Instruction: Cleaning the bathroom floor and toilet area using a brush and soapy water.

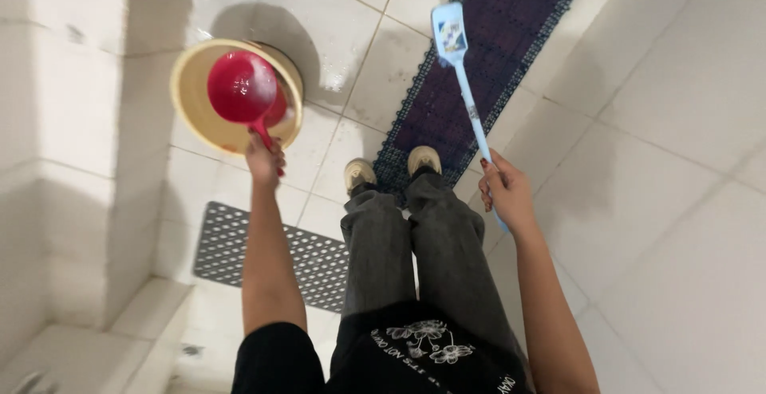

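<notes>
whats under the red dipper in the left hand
A round cream bucket on the tiled floor sits directly below the red dipper, which the left hand holds by its handle. The dipper's bowl covers most of the bucket's inside, so its contents cannot be seen.

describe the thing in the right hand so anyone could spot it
Start at the dark purple mat running along the wet tiled floor. Over its right edge, the right hand grips a long-handled brush. It is the only pale blue, thin thing there, unlike the red scoop.

Single head-worn view, straight down over tiled floor [662, 163], standing height.
</notes>
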